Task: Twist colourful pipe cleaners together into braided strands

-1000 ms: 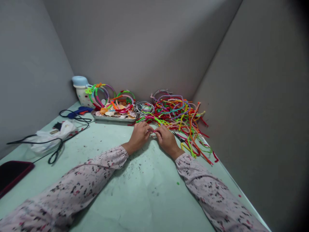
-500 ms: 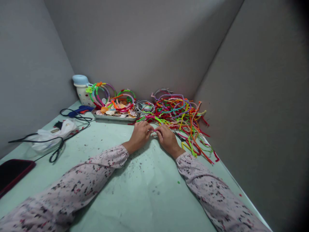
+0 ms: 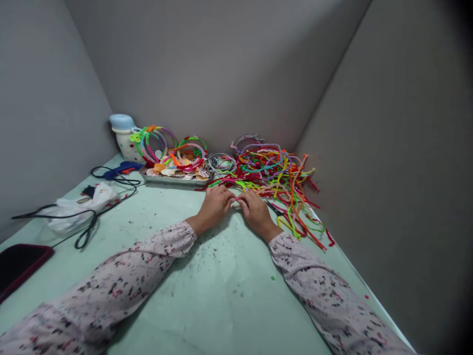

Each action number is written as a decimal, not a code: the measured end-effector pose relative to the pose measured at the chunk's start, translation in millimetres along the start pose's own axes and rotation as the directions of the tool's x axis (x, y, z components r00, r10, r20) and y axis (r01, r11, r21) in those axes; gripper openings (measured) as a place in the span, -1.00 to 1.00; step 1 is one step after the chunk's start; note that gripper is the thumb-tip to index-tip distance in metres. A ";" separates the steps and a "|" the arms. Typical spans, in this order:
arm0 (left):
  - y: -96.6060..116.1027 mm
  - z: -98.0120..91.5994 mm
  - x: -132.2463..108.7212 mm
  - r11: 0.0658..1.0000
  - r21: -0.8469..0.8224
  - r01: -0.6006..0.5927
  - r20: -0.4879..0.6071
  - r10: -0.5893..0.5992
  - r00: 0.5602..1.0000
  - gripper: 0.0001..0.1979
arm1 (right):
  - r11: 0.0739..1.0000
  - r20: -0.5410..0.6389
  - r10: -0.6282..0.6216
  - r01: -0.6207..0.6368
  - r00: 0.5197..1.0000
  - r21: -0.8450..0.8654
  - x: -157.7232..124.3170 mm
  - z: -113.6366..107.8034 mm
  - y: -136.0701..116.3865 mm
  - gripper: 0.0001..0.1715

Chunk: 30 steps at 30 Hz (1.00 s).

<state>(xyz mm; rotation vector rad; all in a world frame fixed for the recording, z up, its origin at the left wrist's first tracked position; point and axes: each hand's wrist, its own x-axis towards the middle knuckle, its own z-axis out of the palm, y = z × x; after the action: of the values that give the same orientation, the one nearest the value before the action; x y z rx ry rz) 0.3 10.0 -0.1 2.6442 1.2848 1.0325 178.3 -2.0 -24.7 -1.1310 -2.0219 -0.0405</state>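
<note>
My left hand (image 3: 217,204) and my right hand (image 3: 256,209) meet near the middle of the table, fingertips pinched and almost touching. Between them shows a short bit of pink pipe cleaner (image 3: 236,199), gripped from both sides; most of it is hidden by my fingers. Just beyond and to the right of my hands spreads a tangled heap of coloured pipe cleaners (image 3: 275,165). Scissors (image 3: 275,209) with dark blades lie beside my right hand, partly under loose strands.
A metal tray (image 3: 177,181) of shells and pipe-cleaner rings stands at the back, beside coiled grey wire (image 3: 221,163) and a blue-lidded bottle (image 3: 127,140). At left lie a plastic bag (image 3: 79,209), a black cable (image 3: 96,217) and a phone (image 3: 24,266). Walls enclose the table.
Both hands keep their pinch in nearly the same place. The whole view has shifted very slightly; nothing else has visibly moved.
</note>
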 end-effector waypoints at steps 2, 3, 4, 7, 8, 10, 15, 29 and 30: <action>0.1 -0.1 0.1 1.000 0.020 0.005 0.012 -0.005 1.000 -0.80 | 1.000 0.009 -0.002 0.002 1.000 0.000 0.1 0.3 -0.4 -0.81; 0.2 -0.1 0.2 1.000 0.029 0.007 0.018 -0.007 1.000 -0.80 | 1.000 0.013 -0.004 0.004 1.000 0.001 0.1 0.5 -0.5 -0.81; 0.4 -0.1 0.4 0.999 0.035 0.008 0.024 -0.009 1.000 -0.79 | 1.000 0.014 -0.008 0.008 1.000 0.002 0.1 0.6 -0.6 -0.81; 0.9 0.2 0.8 0.999 0.043 0.013 0.036 -0.015 0.999 -0.78 | 1.000 0.016 -0.020 0.020 1.000 0.003 0.0 0.3 -1.1 -0.81; 0.9 0.4 1.0 0.999 0.043 0.014 0.038 -0.015 0.999 -0.78 | 1.000 0.019 -0.020 0.020 1.000 0.002 -0.1 0.0 -1.4 -0.81; 0.6 0.8 1.3 0.999 0.037 0.015 0.038 -0.016 0.999 -0.78 | 1.000 0.026 -0.016 0.016 1.000 -0.001 -0.1 -0.8 -1.9 -0.81; -0.9 0.5 1.2 1.000 0.008 0.018 0.039 -0.018 0.999 -0.80 | 1.000 0.023 -0.010 0.009 1.000 0.017 0.7 -2.2 -3.0 -0.81; -2.8 1.4 0.9 1.000 0.020 0.013 0.043 -0.013 0.999 -0.79 | 1.000 0.019 -0.018 0.018 1.000 0.010 1.2 -1.3 -1.5 -0.82; -3.0 1.8 1.0 1.000 0.016 0.015 0.045 -0.015 0.999 -0.78 | 1.000 0.019 -0.018 0.018 1.000 0.010 1.1 -1.7 -1.9 -0.82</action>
<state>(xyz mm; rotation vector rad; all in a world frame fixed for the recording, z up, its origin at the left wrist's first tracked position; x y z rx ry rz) -0.3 13.2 -1.9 2.6485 1.3069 0.9589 177.6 -3.0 -22.2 -1.1108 -2.0467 -0.0286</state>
